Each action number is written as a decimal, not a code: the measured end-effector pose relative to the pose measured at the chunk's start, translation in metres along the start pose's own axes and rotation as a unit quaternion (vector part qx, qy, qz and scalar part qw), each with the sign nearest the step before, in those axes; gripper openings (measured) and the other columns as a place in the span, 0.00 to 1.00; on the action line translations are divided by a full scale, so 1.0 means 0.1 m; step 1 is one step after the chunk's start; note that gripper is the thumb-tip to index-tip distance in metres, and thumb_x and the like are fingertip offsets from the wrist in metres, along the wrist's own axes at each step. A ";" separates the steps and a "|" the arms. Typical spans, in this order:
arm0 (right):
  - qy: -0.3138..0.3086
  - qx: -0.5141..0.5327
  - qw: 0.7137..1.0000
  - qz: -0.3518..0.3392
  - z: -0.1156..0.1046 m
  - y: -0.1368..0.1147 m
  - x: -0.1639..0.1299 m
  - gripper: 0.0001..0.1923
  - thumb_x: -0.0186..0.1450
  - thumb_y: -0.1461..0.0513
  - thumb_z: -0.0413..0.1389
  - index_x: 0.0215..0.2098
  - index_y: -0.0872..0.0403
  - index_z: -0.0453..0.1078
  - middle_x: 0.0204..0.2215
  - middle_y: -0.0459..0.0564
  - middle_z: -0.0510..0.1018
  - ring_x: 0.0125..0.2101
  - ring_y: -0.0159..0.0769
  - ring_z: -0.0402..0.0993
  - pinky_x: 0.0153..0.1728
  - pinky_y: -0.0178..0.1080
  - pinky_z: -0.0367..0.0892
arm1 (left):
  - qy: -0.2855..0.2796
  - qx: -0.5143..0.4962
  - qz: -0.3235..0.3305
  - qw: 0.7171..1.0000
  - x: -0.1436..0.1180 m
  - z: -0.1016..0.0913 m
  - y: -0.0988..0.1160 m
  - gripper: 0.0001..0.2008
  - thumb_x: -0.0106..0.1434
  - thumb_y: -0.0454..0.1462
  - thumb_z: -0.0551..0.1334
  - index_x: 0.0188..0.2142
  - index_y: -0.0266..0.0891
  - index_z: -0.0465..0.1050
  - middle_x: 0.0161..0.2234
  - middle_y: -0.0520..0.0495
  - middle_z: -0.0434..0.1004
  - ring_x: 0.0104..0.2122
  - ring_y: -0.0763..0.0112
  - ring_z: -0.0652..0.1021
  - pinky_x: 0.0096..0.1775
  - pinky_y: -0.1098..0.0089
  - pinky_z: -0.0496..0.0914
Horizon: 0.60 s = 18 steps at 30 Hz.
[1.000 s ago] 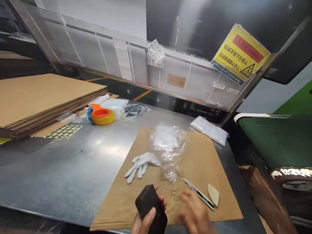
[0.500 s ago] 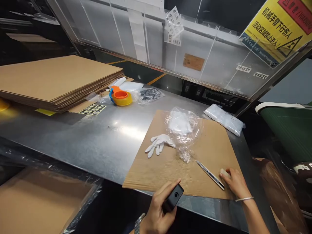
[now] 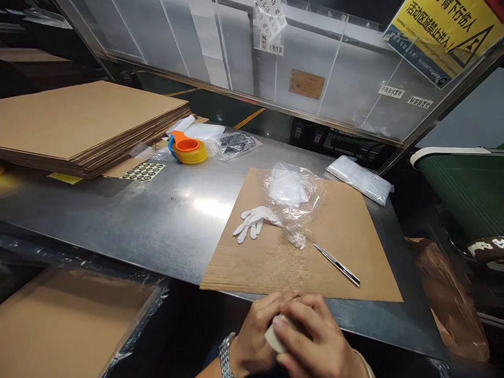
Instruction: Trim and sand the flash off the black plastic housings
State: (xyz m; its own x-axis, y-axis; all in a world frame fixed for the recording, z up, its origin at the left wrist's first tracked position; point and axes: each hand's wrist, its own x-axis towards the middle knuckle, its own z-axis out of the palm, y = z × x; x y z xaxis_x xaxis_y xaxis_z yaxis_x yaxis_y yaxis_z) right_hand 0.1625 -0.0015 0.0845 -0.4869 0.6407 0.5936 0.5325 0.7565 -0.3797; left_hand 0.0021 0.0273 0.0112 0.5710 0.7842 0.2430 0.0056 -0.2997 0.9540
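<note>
At the front edge of the table my two hands meet. My left hand [image 3: 258,336] is closed around a small black box-shaped object, now almost wholly hidden by the fingers. Pinched in my right hand [image 3: 315,336] is a small off-white pad [image 3: 275,338], held up against the left hand where the black object is. Whether pad and object touch cannot be seen. Beyond the hands, on a flat cardboard sheet [image 3: 252,273], lie a utility knife [image 3: 337,265], a white glove [image 3: 255,220] and a clear plastic bag [image 3: 291,191] with white material inside.
A stack of cardboard sheets [image 3: 90,121] stands on the metal table [image 3: 173,226] at left. Near it are an orange and yellow tape dispenser [image 3: 189,149] and a sticker sheet [image 3: 142,171]. A white packet [image 3: 360,178] lies at right, beside a green conveyor belt [image 3: 464,194].
My right hand has lifted the off-white pad from beside the knife and brought it left to my left hand. The view has tilted slightly downward.
</note>
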 end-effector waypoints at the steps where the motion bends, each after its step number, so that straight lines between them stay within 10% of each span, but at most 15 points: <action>1: -0.003 0.007 1.000 0.028 0.01 0.01 -0.02 0.19 0.62 0.67 0.50 0.52 0.62 0.64 0.39 0.60 0.71 0.38 0.40 0.66 0.36 0.44 0.69 | -0.002 -0.004 -0.012 1.000 -0.03 0.00 0.01 0.17 0.54 0.31 0.58 0.44 0.41 0.74 0.31 0.42 0.75 0.30 0.62 0.74 0.33 0.66 0.66; 7: 0.070 0.112 0.972 0.193 0.16 0.07 -0.26 0.19 0.65 0.63 0.49 0.54 0.52 0.63 0.42 0.55 0.70 0.41 0.38 0.69 0.40 0.42 0.69 | 0.009 -0.263 -0.110 0.959 -0.09 0.03 0.06 0.31 0.49 0.33 0.62 0.55 0.44 0.65 0.44 0.43 0.75 0.43 0.52 0.73 0.46 0.59 0.64; 11: 0.175 0.155 0.930 0.283 0.54 -0.07 -0.35 0.18 0.67 0.61 0.48 0.55 0.49 0.63 0.43 0.53 0.71 0.44 0.38 0.70 0.41 0.39 0.69 | 0.099 -0.518 -0.120 0.841 0.02 0.10 0.10 0.35 0.47 0.33 0.57 0.57 0.46 0.61 0.59 0.49 0.61 0.59 0.51 0.57 0.58 0.54 0.46; 15: 0.168 0.162 0.928 0.292 0.78 -0.15 -0.60 0.18 0.67 0.59 0.48 0.54 0.49 0.65 0.40 0.54 0.73 0.41 0.39 0.72 0.39 0.41 0.70 | 0.091 -0.690 -0.197 0.691 0.10 0.03 0.09 0.29 0.48 0.34 0.55 0.53 0.44 0.66 0.54 0.43 0.68 0.57 0.52 0.63 0.57 0.49 0.48; 18: 0.140 0.150 0.948 0.242 0.76 -0.17 -0.82 0.19 0.66 0.59 0.48 0.55 0.51 0.63 0.38 0.55 0.74 0.37 0.39 0.72 0.35 0.40 0.71 | 0.118 -0.691 -0.257 0.665 0.12 -0.07 0.07 0.20 0.53 0.33 0.57 0.47 0.42 0.70 0.43 0.43 0.77 0.47 0.56 0.74 0.53 0.51 0.57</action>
State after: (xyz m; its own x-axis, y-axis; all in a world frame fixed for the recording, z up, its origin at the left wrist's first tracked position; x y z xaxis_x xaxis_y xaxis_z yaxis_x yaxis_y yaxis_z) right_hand 0.1406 -0.0566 -0.0118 -0.0105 0.8944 0.4471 0.4060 0.4124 -0.8155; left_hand 0.0034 0.0386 0.0216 0.6391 0.7024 -0.3134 -0.7029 0.6988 0.1326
